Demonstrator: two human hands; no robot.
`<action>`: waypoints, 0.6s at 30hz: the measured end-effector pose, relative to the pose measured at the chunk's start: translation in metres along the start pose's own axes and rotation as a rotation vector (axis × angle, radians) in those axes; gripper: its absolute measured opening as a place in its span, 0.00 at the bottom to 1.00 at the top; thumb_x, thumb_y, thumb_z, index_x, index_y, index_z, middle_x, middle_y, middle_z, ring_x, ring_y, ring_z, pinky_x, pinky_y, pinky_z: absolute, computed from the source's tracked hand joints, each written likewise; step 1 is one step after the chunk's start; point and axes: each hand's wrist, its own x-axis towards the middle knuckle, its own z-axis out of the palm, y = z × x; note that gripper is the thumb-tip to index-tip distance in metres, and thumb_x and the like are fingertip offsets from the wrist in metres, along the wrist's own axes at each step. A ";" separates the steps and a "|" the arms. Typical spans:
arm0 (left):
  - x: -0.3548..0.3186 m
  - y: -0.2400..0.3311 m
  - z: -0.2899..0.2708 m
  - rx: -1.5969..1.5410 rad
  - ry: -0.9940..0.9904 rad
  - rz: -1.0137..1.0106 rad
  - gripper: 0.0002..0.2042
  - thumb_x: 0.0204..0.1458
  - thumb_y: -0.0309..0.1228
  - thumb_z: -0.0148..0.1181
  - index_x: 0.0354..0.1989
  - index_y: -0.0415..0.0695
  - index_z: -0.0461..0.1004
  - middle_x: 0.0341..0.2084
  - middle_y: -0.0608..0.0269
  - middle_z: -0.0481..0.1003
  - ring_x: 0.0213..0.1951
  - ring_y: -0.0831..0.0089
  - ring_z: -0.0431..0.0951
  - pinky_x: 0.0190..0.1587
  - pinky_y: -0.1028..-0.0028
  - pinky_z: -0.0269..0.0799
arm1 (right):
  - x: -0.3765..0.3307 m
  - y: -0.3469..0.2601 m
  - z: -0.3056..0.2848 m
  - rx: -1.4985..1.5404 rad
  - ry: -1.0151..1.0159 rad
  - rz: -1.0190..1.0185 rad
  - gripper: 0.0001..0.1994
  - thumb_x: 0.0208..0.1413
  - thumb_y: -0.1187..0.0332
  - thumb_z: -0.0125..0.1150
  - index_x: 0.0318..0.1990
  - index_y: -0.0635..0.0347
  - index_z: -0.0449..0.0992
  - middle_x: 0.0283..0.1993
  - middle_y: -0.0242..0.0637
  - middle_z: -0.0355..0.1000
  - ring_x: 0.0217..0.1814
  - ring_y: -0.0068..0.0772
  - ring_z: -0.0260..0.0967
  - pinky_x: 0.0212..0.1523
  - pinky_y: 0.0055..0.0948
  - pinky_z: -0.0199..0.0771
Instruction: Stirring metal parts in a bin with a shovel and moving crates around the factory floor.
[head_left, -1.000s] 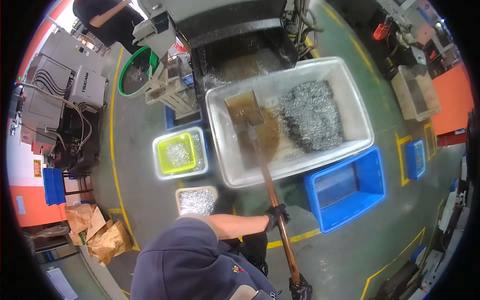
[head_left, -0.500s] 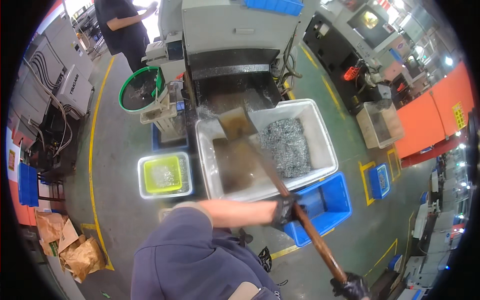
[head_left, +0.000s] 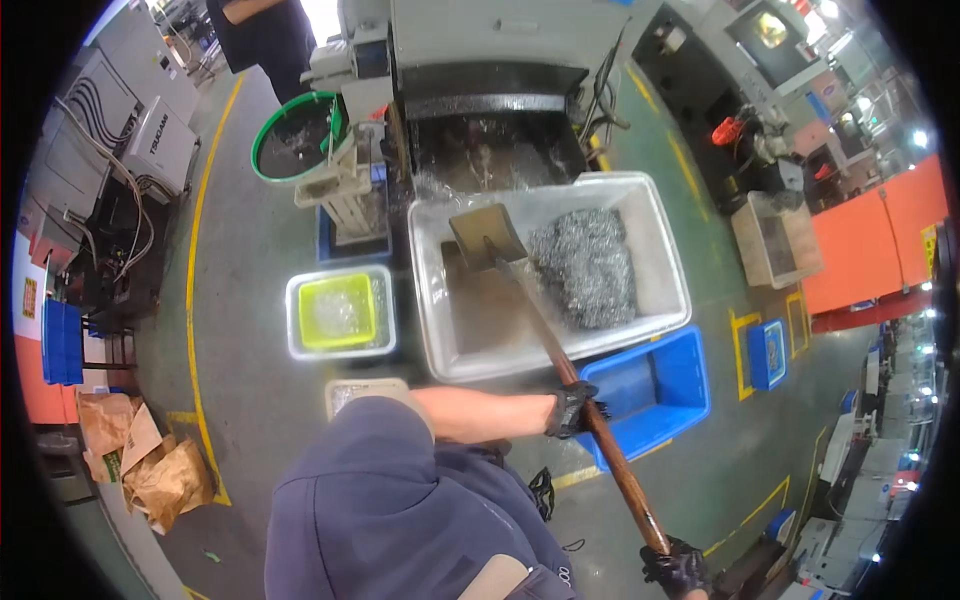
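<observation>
A workshop with grey floor [head_left: 250, 330] and yellow lines. Both gloved hands grip the shovel [head_left: 540, 320]: left hand [head_left: 572, 409] mid-handle, right hand [head_left: 678, 567] at its end; the blade stands inside the white tub [head_left: 660, 240], beside metal shavings [head_left: 585, 265].

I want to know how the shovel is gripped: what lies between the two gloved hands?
Only bare brown shovel handle runs between left hand and right hand, seen in the head view.
</observation>
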 end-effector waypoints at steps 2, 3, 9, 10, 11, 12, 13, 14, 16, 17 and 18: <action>0.027 -0.010 -0.029 0.003 0.087 -0.016 0.12 0.51 0.38 0.58 0.38 0.44 0.68 0.28 0.59 0.73 0.34 0.59 0.78 0.42 0.58 0.77 | 0.015 0.006 0.014 -0.300 0.006 -0.007 0.24 0.52 0.52 0.61 0.53 0.54 0.74 0.29 0.39 0.77 0.29 0.29 0.75 0.31 0.31 0.73; 0.042 -0.016 -0.043 0.028 0.159 -0.025 0.12 0.51 0.38 0.58 0.38 0.44 0.68 0.26 0.59 0.73 0.32 0.60 0.78 0.41 0.58 0.78 | 0.024 0.005 0.023 -0.305 -0.016 0.013 0.24 0.52 0.52 0.61 0.53 0.54 0.74 0.29 0.39 0.77 0.29 0.29 0.75 0.31 0.31 0.73; 0.098 -0.032 -0.072 -0.018 0.231 -0.110 0.13 0.57 0.40 0.50 0.35 0.42 0.70 0.26 0.58 0.74 0.28 0.60 0.77 0.36 0.60 0.77 | 0.096 0.044 0.047 -0.537 0.006 0.004 0.18 0.50 0.54 0.58 0.46 0.50 0.77 0.24 0.36 0.76 0.24 0.33 0.75 0.30 0.33 0.73; 0.118 -0.027 -0.090 -0.070 0.230 -0.145 0.12 0.57 0.39 0.49 0.35 0.42 0.70 0.26 0.58 0.74 0.29 0.60 0.77 0.36 0.60 0.77 | 0.109 0.017 0.047 -0.539 -0.091 0.196 0.19 0.48 0.49 0.57 0.45 0.45 0.76 0.40 0.43 0.76 0.44 0.51 0.72 0.44 0.44 0.71; 0.136 -0.028 -0.096 -0.114 0.212 -0.197 0.12 0.58 0.38 0.49 0.35 0.42 0.70 0.26 0.57 0.74 0.30 0.59 0.77 0.37 0.60 0.77 | 0.120 0.017 0.045 -0.532 -0.091 0.197 0.19 0.48 0.50 0.57 0.45 0.46 0.76 0.40 0.43 0.76 0.44 0.51 0.72 0.43 0.44 0.72; 0.144 -0.033 -0.083 -0.102 0.243 -0.239 0.09 0.59 0.37 0.48 0.34 0.46 0.70 0.25 0.62 0.73 0.27 0.66 0.76 0.33 0.66 0.77 | 0.121 0.003 0.039 -0.612 -0.056 0.190 0.19 0.49 0.50 0.57 0.45 0.46 0.76 0.40 0.43 0.76 0.44 0.52 0.72 0.44 0.44 0.72; 0.156 -0.019 -0.104 -0.139 0.270 -0.214 0.09 0.59 0.37 0.48 0.34 0.46 0.70 0.25 0.62 0.73 0.27 0.66 0.76 0.33 0.66 0.77 | 0.134 -0.029 0.040 -0.703 -0.048 0.101 0.18 0.49 0.51 0.57 0.45 0.47 0.76 0.40 0.44 0.76 0.44 0.52 0.72 0.44 0.44 0.72; 0.169 -0.002 -0.125 -0.194 0.240 -0.110 0.10 0.59 0.38 0.47 0.33 0.46 0.70 0.26 0.62 0.73 0.28 0.65 0.76 0.33 0.66 0.77 | 0.149 -0.046 0.043 -0.705 -0.004 0.009 0.17 0.50 0.52 0.56 0.43 0.49 0.76 0.38 0.45 0.76 0.43 0.52 0.73 0.43 0.44 0.72; 0.180 0.011 -0.141 -0.253 0.210 -0.046 0.11 0.60 0.39 0.46 0.33 0.46 0.70 0.26 0.62 0.73 0.29 0.65 0.76 0.34 0.65 0.77 | 0.179 -0.067 0.045 -0.753 -0.032 0.003 0.16 0.50 0.52 0.57 0.42 0.49 0.76 0.37 0.45 0.76 0.42 0.52 0.73 0.42 0.45 0.72; 0.183 0.015 -0.130 -0.223 0.248 -0.082 0.11 0.61 0.39 0.46 0.33 0.46 0.70 0.27 0.62 0.73 0.29 0.65 0.77 0.34 0.65 0.77 | 0.189 -0.069 0.044 -0.785 -0.024 0.021 0.16 0.50 0.52 0.57 0.41 0.50 0.76 0.36 0.45 0.76 0.41 0.52 0.73 0.42 0.45 0.73; 0.185 0.022 -0.119 -0.188 0.279 -0.110 0.11 0.61 0.40 0.45 0.33 0.46 0.69 0.27 0.62 0.74 0.29 0.65 0.77 0.34 0.65 0.78 | 0.196 -0.069 0.044 -0.803 -0.020 0.015 0.15 0.49 0.53 0.58 0.39 0.51 0.76 0.34 0.45 0.76 0.39 0.51 0.74 0.40 0.45 0.73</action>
